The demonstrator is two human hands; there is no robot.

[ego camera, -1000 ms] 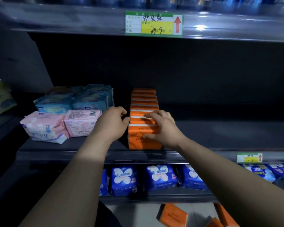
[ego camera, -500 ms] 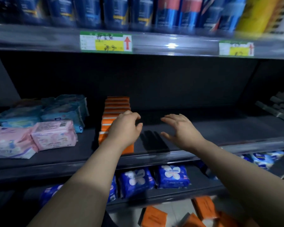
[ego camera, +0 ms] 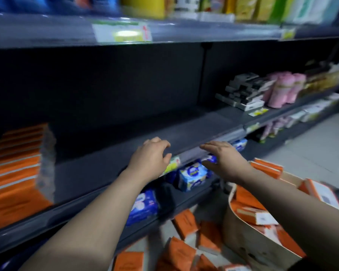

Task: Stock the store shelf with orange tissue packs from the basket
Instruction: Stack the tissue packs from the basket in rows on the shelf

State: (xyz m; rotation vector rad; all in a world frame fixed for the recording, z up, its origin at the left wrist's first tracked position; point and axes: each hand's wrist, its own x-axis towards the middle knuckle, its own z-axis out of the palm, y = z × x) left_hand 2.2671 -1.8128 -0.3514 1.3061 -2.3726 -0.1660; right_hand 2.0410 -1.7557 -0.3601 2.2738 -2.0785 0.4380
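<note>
A row of orange tissue packs (ego camera: 16, 169) stands on the dark middle shelf (ego camera: 110, 161) at the far left. My left hand (ego camera: 150, 158) hovers over the shelf's front edge, fingers loosely curled, holding nothing. My right hand (ego camera: 224, 159) is beside it with fingers stretched out flat, also without a pack. At the lower right sits a cardboard basket (ego camera: 249, 241) holding several orange packs (ego camera: 256, 215). More orange packs (ego camera: 186, 222) lie loose on the floor in front of it. The view is motion-blurred.
Blue packets (ego camera: 193, 176) fill the lower shelf under my hands. Black boxes (ego camera: 245, 92) and pink rolls (ego camera: 284, 88) sit on the shelf section to the right. The upper shelf carries a price label (ego camera: 125, 32) and bottles. Pale floor (ego camera: 309, 145) shows at right.
The view has swung right and down. Both hands have left the orange row and moved right to the shelf's front edge. The basket has come into view.
</note>
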